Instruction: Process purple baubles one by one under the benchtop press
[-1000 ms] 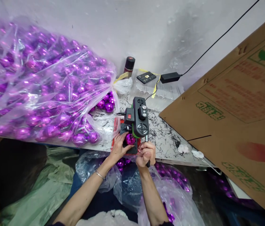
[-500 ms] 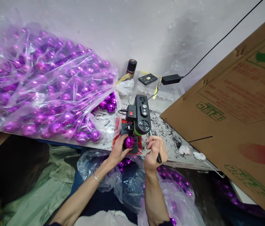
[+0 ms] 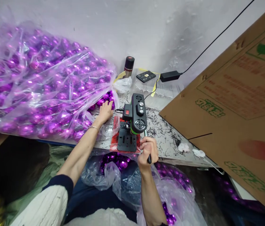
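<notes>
My left hand (image 3: 105, 113) reaches into the mouth of a large clear plastic bag (image 3: 85, 94) of shiny purple balls. Its fingers are stretched out over several loose balls (image 3: 100, 102) and touch them; the fingertips are partly lost among them. Closed around the black-gripped lever handle (image 3: 149, 159) of a small black drill-press-like machine (image 3: 139, 113) is my right hand (image 3: 148, 153). The machine has round vents, silver knobs and a red switch. Beneath its head lies a black slotted base plate (image 3: 127, 142) on a red mat (image 3: 113, 142).
A large cardboard box (image 3: 231, 110) leans in from the right. Behind the machine are a dark-capped can (image 3: 129, 66), a phone-like black slab (image 3: 145, 76) and a power adapter (image 3: 170, 76). Black shavings litter the table (image 3: 165, 147). Bagged purple balls (image 3: 120, 161) lie over my lap.
My left hand has left the base plate and moved up and left to the loose balls by the bag. The purple ball it held is gone from the plate. My right hand stays on the lever.
</notes>
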Demonstrator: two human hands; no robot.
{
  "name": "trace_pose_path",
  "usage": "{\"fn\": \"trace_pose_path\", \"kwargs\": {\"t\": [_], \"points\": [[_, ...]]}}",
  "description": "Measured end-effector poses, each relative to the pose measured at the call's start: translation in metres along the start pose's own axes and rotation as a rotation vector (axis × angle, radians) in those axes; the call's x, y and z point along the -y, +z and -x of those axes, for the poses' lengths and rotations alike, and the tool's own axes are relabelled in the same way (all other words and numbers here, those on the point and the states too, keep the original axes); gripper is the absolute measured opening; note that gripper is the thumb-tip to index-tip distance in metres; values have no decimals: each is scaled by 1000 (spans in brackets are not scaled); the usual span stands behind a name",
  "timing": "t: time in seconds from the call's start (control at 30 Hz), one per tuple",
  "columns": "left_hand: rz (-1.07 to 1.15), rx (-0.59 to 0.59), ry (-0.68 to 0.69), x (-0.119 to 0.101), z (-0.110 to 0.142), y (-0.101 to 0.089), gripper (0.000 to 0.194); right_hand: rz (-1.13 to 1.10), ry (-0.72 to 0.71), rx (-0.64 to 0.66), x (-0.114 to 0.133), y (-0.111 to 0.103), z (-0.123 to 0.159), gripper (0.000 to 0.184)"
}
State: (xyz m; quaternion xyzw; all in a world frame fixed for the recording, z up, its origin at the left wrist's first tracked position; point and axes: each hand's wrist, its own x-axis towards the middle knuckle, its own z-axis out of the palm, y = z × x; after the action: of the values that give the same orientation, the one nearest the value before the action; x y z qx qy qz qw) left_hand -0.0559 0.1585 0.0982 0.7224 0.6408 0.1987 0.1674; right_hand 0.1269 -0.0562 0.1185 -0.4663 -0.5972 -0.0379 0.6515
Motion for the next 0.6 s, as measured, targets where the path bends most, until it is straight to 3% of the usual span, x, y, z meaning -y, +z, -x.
{"fn": "trace_pose_path", "kwargs": {"t": [0.07, 0.17, 0.27, 0.37, 0.47, 0.6], "points": [[-32, 83, -25, -4, -10, -1, 69, 0, -28, 0, 0, 0, -2, 38], [88, 41, -85, -3, -2, -4, 68, 4, -50, -2, 3, 0, -7, 38], [477, -13, -163, 8, 26, -11, 64, 5, -32, -7, 8, 0, -13, 40], [870, -80, -199, 17, 70, -12, 67, 3, 3, -14, 13, 0, -20, 42], [1039, -84, -147, 17, 119, 4, 73, -24, 36, -20, 17, 0, -28, 42], [1011, 16, -58, 4, 163, 46, 73, -63, 89, -28, 23, 1, -40, 44]]}}
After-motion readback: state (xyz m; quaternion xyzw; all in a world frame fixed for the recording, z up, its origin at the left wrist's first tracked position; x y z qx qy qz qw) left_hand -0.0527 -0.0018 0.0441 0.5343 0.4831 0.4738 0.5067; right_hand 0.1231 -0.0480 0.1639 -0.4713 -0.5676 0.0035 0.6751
